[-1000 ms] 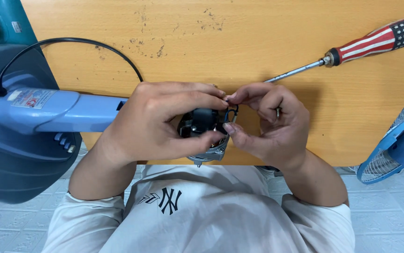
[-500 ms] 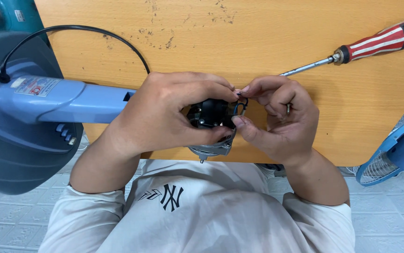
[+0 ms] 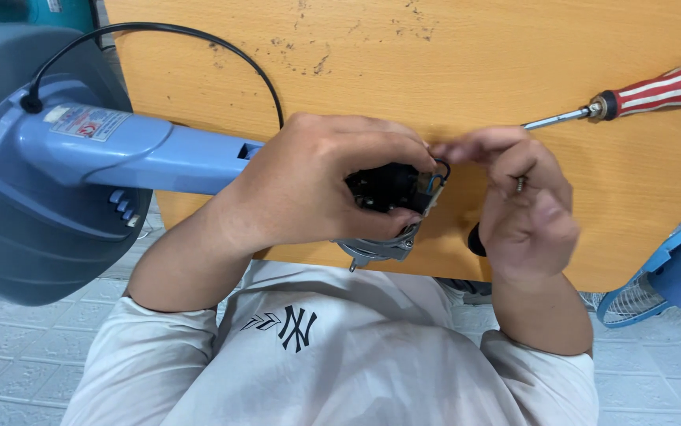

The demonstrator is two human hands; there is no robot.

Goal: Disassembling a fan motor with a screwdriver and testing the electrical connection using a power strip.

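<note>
- Head view: left hand (image 3: 317,185) is wrapped around the black fan motor (image 3: 392,189) at the end of the blue fan stand (image 3: 135,154), whose long axis runs leftward.
- Right hand (image 3: 526,209) lies just right of the motor, fingertips pinching its thin wires (image 3: 437,175).
- Screwdriver (image 3: 656,91) lies apart, upper right; bare orange table (image 3: 435,55) lies beyond the hands.

You worked in what looked like a home repair corner: a scuffed wooden tabletop (image 3: 514,71) beyond your grip, a screwdriver (image 3: 640,96) lying to its right, a dismantled blue fan stand (image 3: 112,150) to its left, pale tiled floor (image 3: 9,355) below.
</note>
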